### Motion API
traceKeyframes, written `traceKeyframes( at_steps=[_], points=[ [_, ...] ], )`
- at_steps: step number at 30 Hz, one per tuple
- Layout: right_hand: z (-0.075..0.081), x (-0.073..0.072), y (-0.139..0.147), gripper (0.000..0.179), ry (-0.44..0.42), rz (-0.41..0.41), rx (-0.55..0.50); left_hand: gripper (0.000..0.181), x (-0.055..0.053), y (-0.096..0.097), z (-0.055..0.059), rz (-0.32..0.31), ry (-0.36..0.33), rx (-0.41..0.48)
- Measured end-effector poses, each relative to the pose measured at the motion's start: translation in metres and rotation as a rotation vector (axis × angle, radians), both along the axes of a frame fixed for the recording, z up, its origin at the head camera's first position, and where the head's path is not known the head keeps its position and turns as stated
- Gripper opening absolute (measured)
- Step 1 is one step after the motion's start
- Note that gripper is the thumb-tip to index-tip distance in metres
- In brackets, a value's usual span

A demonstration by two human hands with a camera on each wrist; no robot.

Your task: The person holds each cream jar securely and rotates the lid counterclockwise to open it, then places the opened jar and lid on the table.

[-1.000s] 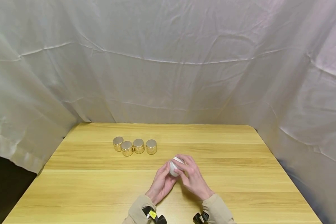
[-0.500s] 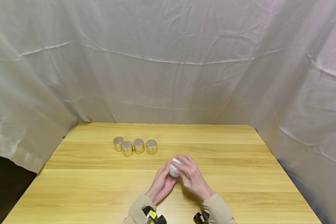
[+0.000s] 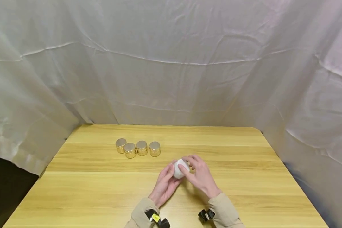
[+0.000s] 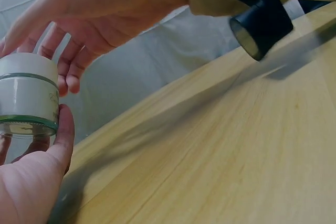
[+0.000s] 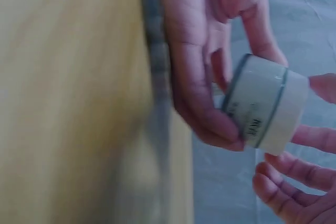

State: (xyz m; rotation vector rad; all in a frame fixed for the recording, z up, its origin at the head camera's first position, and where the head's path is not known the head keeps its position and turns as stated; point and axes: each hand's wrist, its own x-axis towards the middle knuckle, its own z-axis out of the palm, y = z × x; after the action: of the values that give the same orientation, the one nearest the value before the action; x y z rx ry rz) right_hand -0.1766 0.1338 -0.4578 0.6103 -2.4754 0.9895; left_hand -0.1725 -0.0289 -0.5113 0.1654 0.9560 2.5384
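A white cream jar [image 3: 177, 173] with a white lid [image 3: 183, 163] is held tilted above the table. My left hand [image 3: 164, 187] grips its body, thumb on the near side and fingers beneath, as the left wrist view of the jar [image 4: 26, 98] shows. At the lid is my right hand [image 3: 201, 177], its thumb against the lid while the other fingers are loosely bent and spread. In the right wrist view, dark print marks the jar's side [image 5: 256, 95], and some right fingertips [image 5: 270, 182] stand apart from the lid [image 5: 289, 113].
Several gold-lidded jars [image 3: 142, 148] stand grouped at the back left of the wooden table [image 3: 231, 164]. A grey curtain [image 3: 171, 79] rises behind the table and along its sides. Each wrist bears a black camera [image 3: 206, 216].
My right hand has shifted slightly right and its fingers have loosened from the lid, showing more of the white top. The left hand keeps its grip on the jar, which has tipped slightly.
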Motion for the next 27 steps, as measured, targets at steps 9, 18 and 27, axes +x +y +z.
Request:
traceKeyframes(
  at_steps=[9, 18, 27],
  points=[
    [0.01, 0.001, 0.001, 0.032, -0.132, 0.026, -0.037, 0.061, 0.001, 0.0, 0.001, -0.009, -0.008, -0.01],
    [0.012, 0.004, 0.003, 0.037, -0.169, 0.087, -0.02, 0.063, 0.001, -0.001, 0.0, -0.028, -0.004, -0.003],
    [0.009, 0.003, 0.002, 0.04, -0.157, 0.023, -0.04, 0.061, 0.001, 0.001, 0.0, -0.03, -0.019, -0.008]
  ],
)
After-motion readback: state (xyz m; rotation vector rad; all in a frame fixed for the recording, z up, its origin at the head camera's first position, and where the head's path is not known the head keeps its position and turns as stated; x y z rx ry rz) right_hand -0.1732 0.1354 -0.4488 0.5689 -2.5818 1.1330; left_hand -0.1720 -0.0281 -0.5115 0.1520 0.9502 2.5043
